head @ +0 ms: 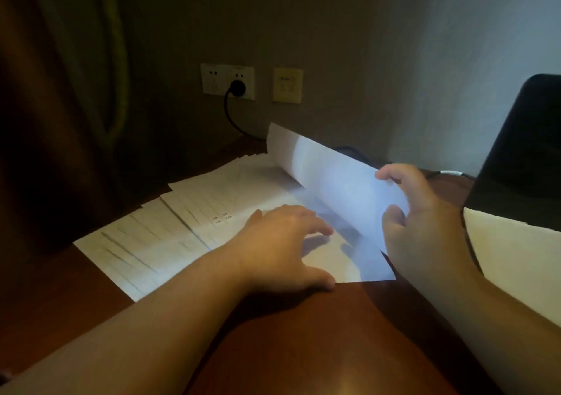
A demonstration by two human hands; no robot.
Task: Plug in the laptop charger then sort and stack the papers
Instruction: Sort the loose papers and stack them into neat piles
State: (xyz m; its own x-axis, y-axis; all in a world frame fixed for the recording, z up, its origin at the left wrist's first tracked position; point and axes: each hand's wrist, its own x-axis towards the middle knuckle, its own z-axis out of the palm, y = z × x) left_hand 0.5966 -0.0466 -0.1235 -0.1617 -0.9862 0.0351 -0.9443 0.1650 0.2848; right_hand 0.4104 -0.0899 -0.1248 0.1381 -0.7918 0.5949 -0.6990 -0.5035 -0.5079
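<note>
A lifted sheet (334, 182) curls up off the spread papers (182, 221) on the wooden surface (303, 334), pinched at its right edge by the right hand (425, 212), fingers curled round it. The left hand (282, 243) lies flat on the papers, fingers straight. Behind, the charger plug (237, 88) sits in the wall socket (227, 81); a laptop (522, 151) stands at right.

Spread papers (182, 227) on the bench (288, 334), left of centre. Lifted sheet (334, 188) over their right part. Laptop (522, 151) at far right, another sheet (516, 258) before it. Wall socket (227, 82) behind, charger plug (237, 88) in it.
</note>
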